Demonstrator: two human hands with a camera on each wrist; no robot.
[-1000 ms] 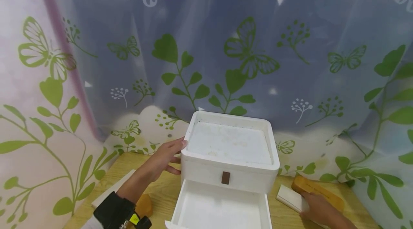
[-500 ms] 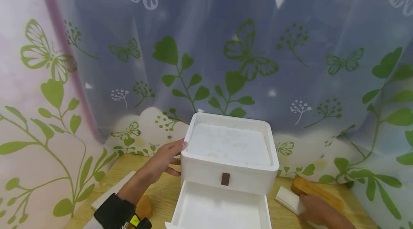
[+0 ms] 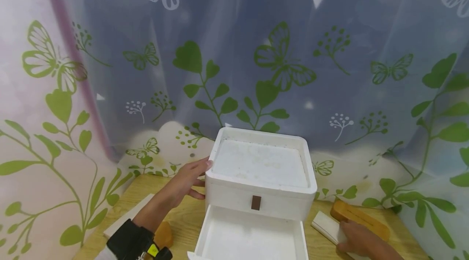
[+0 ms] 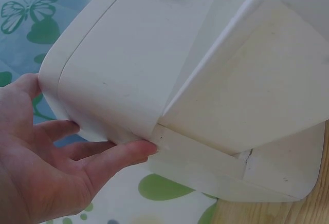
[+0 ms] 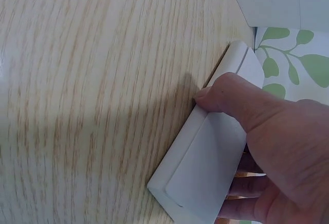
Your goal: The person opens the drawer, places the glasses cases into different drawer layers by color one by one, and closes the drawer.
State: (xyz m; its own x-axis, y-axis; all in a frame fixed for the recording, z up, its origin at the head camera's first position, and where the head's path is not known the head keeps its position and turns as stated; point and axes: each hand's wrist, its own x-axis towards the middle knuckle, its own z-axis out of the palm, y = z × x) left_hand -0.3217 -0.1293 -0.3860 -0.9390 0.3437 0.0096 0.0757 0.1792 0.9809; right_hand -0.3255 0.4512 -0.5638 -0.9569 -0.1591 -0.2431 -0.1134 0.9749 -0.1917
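Closest to the person, the lower drawer [image 3: 253,235] sticks out from the front of the white drawer unit [image 3: 269,201]; left of the unit, a black band [image 3: 130,239] circles the person's wrist, with an orange block [image 3: 164,233] just past it on the wooden table [image 3: 187,213]; right of the unit, the right hand [image 3: 360,237] grips a slim white case [image 5: 203,157], thumb over one long edge and fingers round the other, the case lying on the table; it looks light, stiff and rather smooth to me, so I'd take it as this hand does, across its narrow width, since a pinch at the tip could let it slip; a little farther back, the left hand [image 3: 185,178] rests its fingertips along the unit's left side and top corner, touching without clasping; the unit itself seems rigid and fairly light for its bulk, likely to skid if the drawer is tugged, so a palm on its side wall or a hold under the rim suits it, and the brown tab [image 3: 256,202] suits the upper drawer; just beyond the case, right of the unit, lies an orange case [image 3: 360,219]; behind the unit hangs a butterfly-printed curtain [image 3: 234,19].
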